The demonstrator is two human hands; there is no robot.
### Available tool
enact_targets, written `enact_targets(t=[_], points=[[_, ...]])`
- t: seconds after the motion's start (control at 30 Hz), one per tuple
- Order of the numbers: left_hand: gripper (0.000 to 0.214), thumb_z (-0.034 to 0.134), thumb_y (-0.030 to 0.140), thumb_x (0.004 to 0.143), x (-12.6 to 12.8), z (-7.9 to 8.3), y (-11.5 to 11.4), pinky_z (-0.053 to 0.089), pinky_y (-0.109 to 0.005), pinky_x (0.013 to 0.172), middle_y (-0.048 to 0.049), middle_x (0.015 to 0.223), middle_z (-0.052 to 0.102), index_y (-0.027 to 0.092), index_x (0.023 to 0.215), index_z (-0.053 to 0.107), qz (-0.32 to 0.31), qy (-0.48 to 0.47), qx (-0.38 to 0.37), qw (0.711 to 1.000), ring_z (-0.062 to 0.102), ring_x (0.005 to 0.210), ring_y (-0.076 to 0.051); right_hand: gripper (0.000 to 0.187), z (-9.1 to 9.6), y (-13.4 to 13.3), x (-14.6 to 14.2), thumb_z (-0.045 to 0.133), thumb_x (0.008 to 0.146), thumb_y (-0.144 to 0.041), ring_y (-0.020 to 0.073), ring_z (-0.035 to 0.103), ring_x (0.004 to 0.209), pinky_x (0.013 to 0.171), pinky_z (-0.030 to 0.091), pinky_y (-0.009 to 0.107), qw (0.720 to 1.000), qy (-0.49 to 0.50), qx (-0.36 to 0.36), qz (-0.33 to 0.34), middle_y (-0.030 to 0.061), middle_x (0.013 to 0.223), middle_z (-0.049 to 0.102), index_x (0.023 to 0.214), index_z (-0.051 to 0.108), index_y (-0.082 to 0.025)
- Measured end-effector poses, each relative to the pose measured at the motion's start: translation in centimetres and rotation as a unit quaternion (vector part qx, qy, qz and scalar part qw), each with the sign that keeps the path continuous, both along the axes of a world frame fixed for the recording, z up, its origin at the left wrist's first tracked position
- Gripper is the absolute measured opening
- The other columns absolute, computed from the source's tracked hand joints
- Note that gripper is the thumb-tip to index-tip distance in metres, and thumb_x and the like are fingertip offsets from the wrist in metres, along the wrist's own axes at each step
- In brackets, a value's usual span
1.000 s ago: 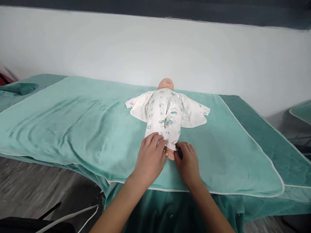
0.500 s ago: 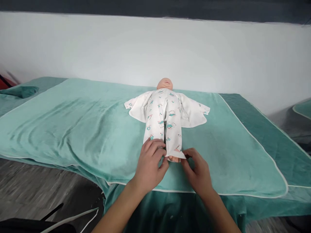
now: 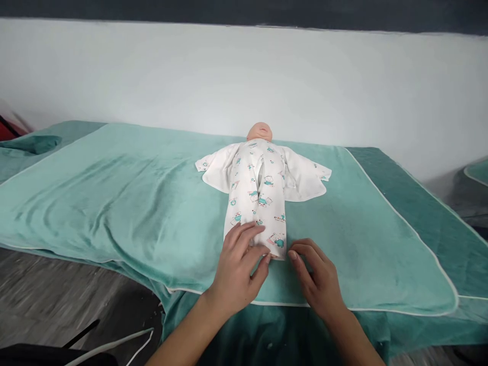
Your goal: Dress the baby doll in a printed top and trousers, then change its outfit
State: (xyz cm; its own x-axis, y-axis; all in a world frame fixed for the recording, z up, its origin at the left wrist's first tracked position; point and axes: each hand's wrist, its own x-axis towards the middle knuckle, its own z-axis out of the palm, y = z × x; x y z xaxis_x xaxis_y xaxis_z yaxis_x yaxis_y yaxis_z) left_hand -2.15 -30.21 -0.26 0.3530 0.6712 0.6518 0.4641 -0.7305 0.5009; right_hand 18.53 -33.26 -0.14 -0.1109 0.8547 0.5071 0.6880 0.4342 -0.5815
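A baby doll (image 3: pixel 260 131) lies on its back on a teal towel (image 3: pixel 125 188). It wears an open white jacket and white printed trousers (image 3: pixel 256 203). My left hand (image 3: pixel 237 267) rests on the hem of the left trouser leg, fingers on top and thumb beneath, pinching the cloth. My right hand (image 3: pixel 317 277) sits just right of the other hem. Its fingers are curved and apart, the tips beside the cloth and holding nothing. The doll's feet are hidden inside the trousers.
The towel, edged in white piping (image 3: pixel 400 223), covers a darker teal bed (image 3: pixel 430 223) against a white wall. A second bed corner (image 3: pixel 476 175) shows at far right. A folded teal cloth (image 3: pixel 32 143) lies at far left. Below left are white cords (image 3: pixel 110 345) and a grey floor.
Both hands drew the trouser legs down towards me. The doll's bare foot, visible before, is now covered by the hem. My right hand has let go of the cloth.
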Motion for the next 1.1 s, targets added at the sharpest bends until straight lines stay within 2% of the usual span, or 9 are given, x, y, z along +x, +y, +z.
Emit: enact_targets(t=[0.07,0.17,0.33,0.47,0.57,0.67,0.77,0.9,1.1], points=[[0.026,0.055,0.012,0.092,-0.4,0.2,0.8,0.043,-0.053,0.113,-0.0103,0.135,0.062,0.025,0.113,0.064,0.007,-0.037,-0.02,0.999,0.05,0.136,-0.028,0.008,0.3,1.0,0.0,0.053,0.099,-0.02,0.0171,0.064,0.088,0.077,0.054,0.032,0.999,0.013,0.014,-0.027,0.0051,0.095,0.065,0.097,0.06,-0.023],[0.032,0.05,0.017,0.097,-0.9,0.7,3.4,0.042,-0.053,0.115,-0.0095,0.139,0.061,0.026,0.124,0.063,0.033,-0.074,-0.047,0.996,0.048,0.14,-0.026,0.016,1.2,3.8,-0.3,0.054,0.099,-0.025,0.0223,0.063,0.113,0.096,0.053,0.041,0.998,0.012,0.034,-0.057,0.0101,0.121,0.065,0.113,0.061,-0.024],[0.036,0.053,0.03,0.098,-0.4,1.1,8.9,0.03,-0.053,0.124,-0.0084,0.152,0.052,0.025,0.132,0.06,0.028,-0.078,-0.078,0.994,0.034,0.151,-0.025,0.045,2.6,10.9,-1.7,0.049,0.1,-0.034,0.0249,0.039,0.146,0.118,0.038,0.052,0.998,-0.022,0.053,-0.017,0.0132,0.154,0.046,0.144,0.047,-0.024],[0.032,0.053,0.035,0.098,0.1,0.2,10.2,0.025,-0.054,0.125,-0.0067,0.158,0.045,0.026,0.127,0.063,0.012,-0.098,-0.143,0.985,0.025,0.155,-0.026,0.056,2.9,15.5,-3.0,0.043,0.1,-0.037,0.0285,0.025,0.154,0.121,0.03,0.055,0.994,-0.102,0.034,-0.006,0.0161,0.162,0.034,0.152,0.037,-0.017],[0.027,0.05,0.035,0.099,-0.1,-0.7,9.5,0.025,-0.053,0.125,-0.006,0.158,0.045,0.026,0.119,0.066,0.003,-0.146,-0.183,0.972,0.024,0.155,-0.025,0.053,3.4,17.2,-3.5,0.047,0.097,-0.032,0.0307,0.034,0.149,0.118,0.032,0.054,0.987,-0.158,0.028,-0.034,0.0157,0.157,0.044,0.148,0.044,-0.016],[0.024,0.05,0.034,0.1,-0.4,-1.4,9.1,0.031,-0.049,0.123,-0.0078,0.147,0.056,0.024,0.111,0.068,0.025,-0.246,-0.201,0.948,0.043,0.145,-0.023,0.045,4.4,18.2,-3.9,0.051,0.09,-0.019,0.0335,0.048,0.132,0.107,0.04,0.052,0.975,-0.193,0.045,-0.095,0.0153,0.141,0.058,0.135,0.055,-0.016],[0.023,0.054,0.038,0.098,-0.8,-2.1,9.4,0.04,-0.045,0.116,-0.0089,0.129,0.067,0.021,0.105,0.069,0.071,-0.389,-0.237,0.887,0.059,0.127,-0.022,0.035,5.7,19.5,-4.7,0.05,0.085,-0.01,0.0351,0.053,0.112,0.092,0.044,0.05,0.955,-0.256,0.069,-0.131,0.0179,0.121,0.065,0.118,0.063,-0.016],[0.025,0.06,0.043,0.093,-1.0,-3.0,10.2,0.051,-0.041,0.104,-0.0068,0.113,0.072,0.021,0.101,0.067,0.092,-0.517,-0.279,0.804,0.067,0.112,-0.02,0.025,7.0,21.4,-5.5,0.045,0.088,-0.008,0.0295,0.053,0.095,0.077,0.043,0.041,0.938,-0.306,0.084,-0.142,0.0165,0.104,0.064,0.101,0.064,-0.017],[0.022,0.06,0.042,0.093,-1.0,-3.2,10.3,0.052,-0.039,0.102,-0.0057,0.108,0.072,0.021,0.098,0.066,0.092,-0.533,-0.286,0.791,0.067,0.107,-0.018,0.023,6.9,22.8,-5.6,0.04,0.096,-0.015,0.0248,0.054,0.092,0.075,0.044,0.036,0.966,-0.225,0.061,-0.116,0.0131,0.106,0.063,0.102,0.063,-0.017]])
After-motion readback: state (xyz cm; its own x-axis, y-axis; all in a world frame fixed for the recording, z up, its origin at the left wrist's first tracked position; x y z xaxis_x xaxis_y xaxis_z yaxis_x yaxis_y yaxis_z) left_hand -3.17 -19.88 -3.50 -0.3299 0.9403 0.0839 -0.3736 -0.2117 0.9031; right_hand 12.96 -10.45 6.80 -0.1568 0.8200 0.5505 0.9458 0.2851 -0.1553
